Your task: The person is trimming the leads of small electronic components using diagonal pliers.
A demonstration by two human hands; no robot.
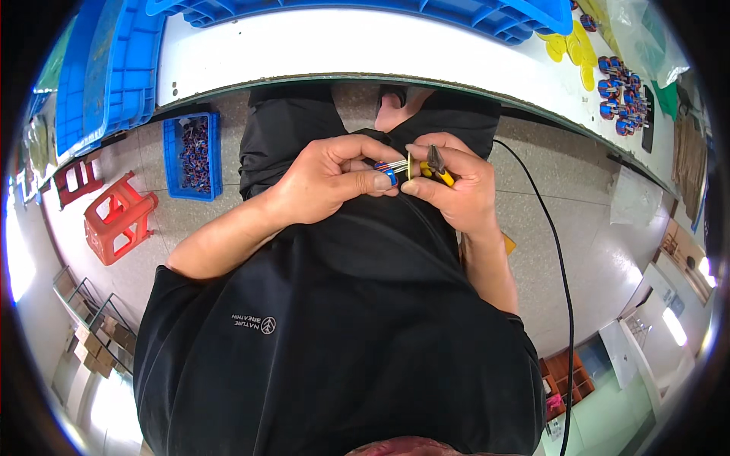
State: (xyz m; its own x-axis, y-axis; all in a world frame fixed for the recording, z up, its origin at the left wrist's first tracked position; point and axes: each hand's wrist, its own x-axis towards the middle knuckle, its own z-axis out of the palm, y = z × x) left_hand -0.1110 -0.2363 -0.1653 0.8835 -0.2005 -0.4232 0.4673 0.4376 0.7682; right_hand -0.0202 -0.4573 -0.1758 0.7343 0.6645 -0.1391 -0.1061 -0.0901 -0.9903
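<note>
Above my lap, my left hand [327, 178] pinches a small blue and red wire-wound coil [389, 176] between thumb and fingers. Its thin silvery leads point right, toward a thin yellow disc [409, 166] seen edge-on. My right hand [460, 186] grips that disc between thumb and forefinger. Tucked in the same hand is a pair of pliers [437, 164] with yellow and black handles, jaws toward the table. The lead tips meet or nearly meet the disc; whether they pass through it, I cannot tell.
The white table [327, 49] has blue crates [125, 76] at left and far edge. At its right lie yellow discs [576, 47] and several coils [622, 95]. A blue bin [214, 156] of coils and a red stool [118, 216] stand on the floor. A black cable [559, 251] runs at right.
</note>
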